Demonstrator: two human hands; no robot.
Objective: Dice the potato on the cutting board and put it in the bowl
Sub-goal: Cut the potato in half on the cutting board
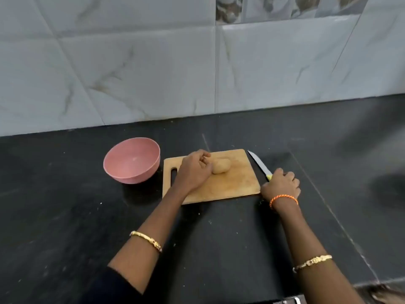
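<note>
Black counter w/ grey-tiled wall

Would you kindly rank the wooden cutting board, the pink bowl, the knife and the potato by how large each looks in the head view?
1. Wooden cutting board, the largest.
2. Pink plastic bowl.
3. Steel-bladed knife with a yellow handle: unsure, since the right hand covers most of its handle.
4. Pale peeled potato, partly hidden by the left hand.
</note>
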